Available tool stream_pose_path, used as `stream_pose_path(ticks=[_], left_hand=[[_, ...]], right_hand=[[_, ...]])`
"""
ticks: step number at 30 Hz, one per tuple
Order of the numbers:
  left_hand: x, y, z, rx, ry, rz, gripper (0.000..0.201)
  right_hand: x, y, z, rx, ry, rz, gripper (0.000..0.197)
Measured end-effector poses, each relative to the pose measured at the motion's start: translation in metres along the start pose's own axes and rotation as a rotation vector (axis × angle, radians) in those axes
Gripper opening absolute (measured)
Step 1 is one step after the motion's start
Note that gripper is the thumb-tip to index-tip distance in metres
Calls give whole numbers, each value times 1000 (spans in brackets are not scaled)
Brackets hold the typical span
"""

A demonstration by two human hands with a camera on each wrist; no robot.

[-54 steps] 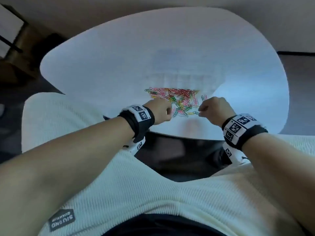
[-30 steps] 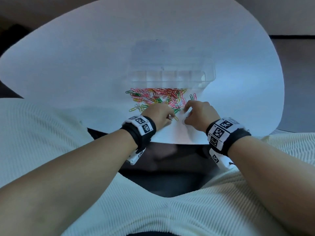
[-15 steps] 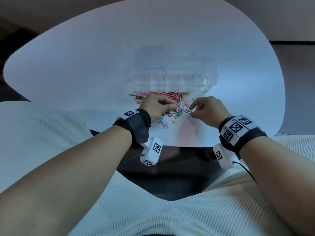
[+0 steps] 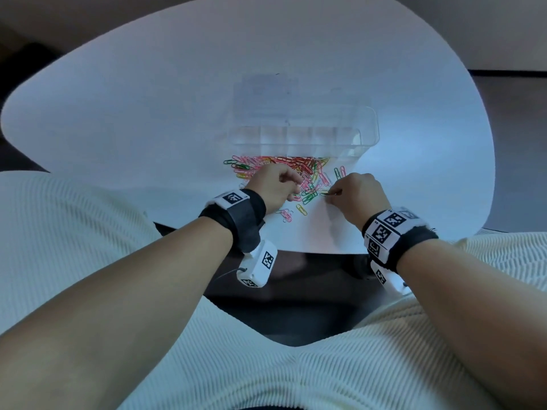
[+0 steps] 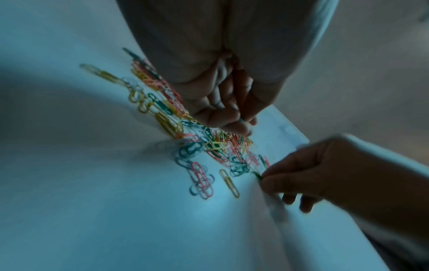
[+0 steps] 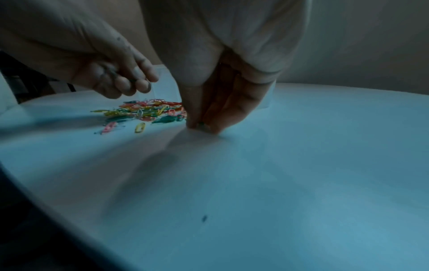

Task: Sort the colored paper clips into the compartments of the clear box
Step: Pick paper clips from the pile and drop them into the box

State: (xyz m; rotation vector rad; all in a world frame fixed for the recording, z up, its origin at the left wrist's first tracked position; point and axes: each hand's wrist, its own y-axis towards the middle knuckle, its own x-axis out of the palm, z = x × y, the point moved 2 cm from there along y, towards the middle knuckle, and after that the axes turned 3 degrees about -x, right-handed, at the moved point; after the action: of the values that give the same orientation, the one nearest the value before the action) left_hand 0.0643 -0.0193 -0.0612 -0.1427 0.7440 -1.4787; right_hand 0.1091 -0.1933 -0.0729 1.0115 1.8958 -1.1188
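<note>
A heap of coloured paper clips (image 4: pixel 284 170) lies on the white table (image 4: pixel 148 113), just in front of the clear compartment box (image 4: pixel 296 143). My left hand (image 4: pixel 297 187) hovers over the near side of the heap with its fingers curled, and seems to pinch a small green clip (image 5: pixel 241 120). My right hand (image 4: pixel 334 193) is at the heap's right edge, its thumb and forefinger pinching a green clip (image 5: pixel 257 176) that lies on the table. In the right wrist view the right hand (image 6: pixel 202 126) has its fingertips on the table surface. The box compartments look empty.
A lone yellow clip (image 4: pixel 301 209) and a few pink ones (image 4: pixel 286 215) lie nearer me than the heap. The table's near edge (image 4: pixel 310 250) runs just below my wrists, with my lap in cream cloth beneath. A dark speck (image 6: pixel 204 218) marks the table.
Both hands have moved from near the table edge up to the heap. The left wrist has turned over, and the right hand now pinches a green clip at the heap's right edge.
</note>
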Motion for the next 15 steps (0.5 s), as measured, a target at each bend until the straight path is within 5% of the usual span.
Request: stream_pose_path(ticks=[4, 9, 15], left_hand=[[15, -6, 7, 87, 325, 15, 26], [34, -4, -1, 206, 709, -46, 28], [37, 10, -8, 197, 727, -76, 23]], right_hand=[[1, -4, -3, 21, -92, -12, 8], [-16, -3, 4, 75, 145, 53, 5], [-33, 0, 19, 199, 513, 53, 18]])
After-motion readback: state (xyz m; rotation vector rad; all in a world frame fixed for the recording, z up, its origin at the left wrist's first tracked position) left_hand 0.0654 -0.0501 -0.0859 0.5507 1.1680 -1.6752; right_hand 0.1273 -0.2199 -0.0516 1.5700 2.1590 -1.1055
